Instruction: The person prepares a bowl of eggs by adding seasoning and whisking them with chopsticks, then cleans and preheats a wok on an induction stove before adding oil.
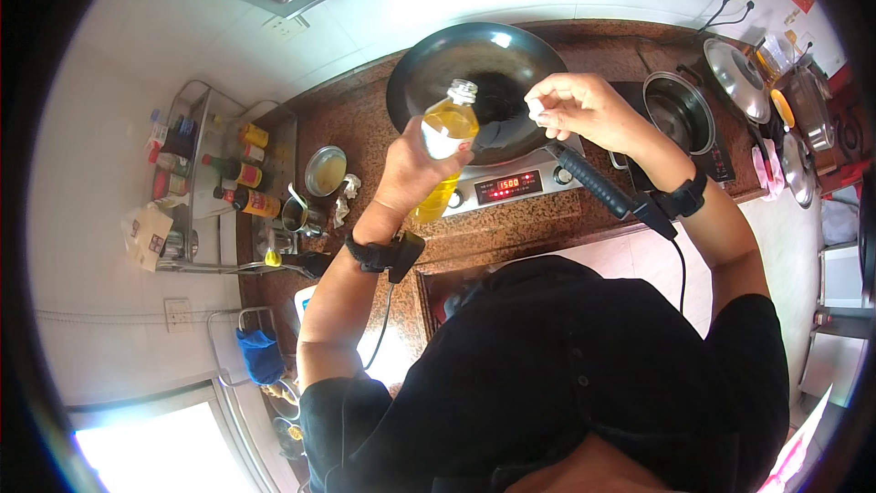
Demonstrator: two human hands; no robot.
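My left hand (414, 168) is closed around a clear bottle of yellow oil (448, 124), its neck uncapped and pointing up beside the wok. In my right hand (582, 109), a small white thing (536, 107), which looks like a bottle cap, is pinched between thumb and fingers above the wok's right side. The large dark wok (438, 58) sits on an induction cooker (510, 185) whose red display is lit. Its black handle (592, 181) slants down to the right, below my right hand. The bottle and my hands hide part of the wok.
To the right stand a steel pot (677, 113) and upright steel lids (736, 79). At the left, a wire rack (198, 171) holds sauce bottles, near a steel bowl (326, 171) and a metal mug (301, 212). Crumpled tissue (345, 200) lies between bowl and cooker.
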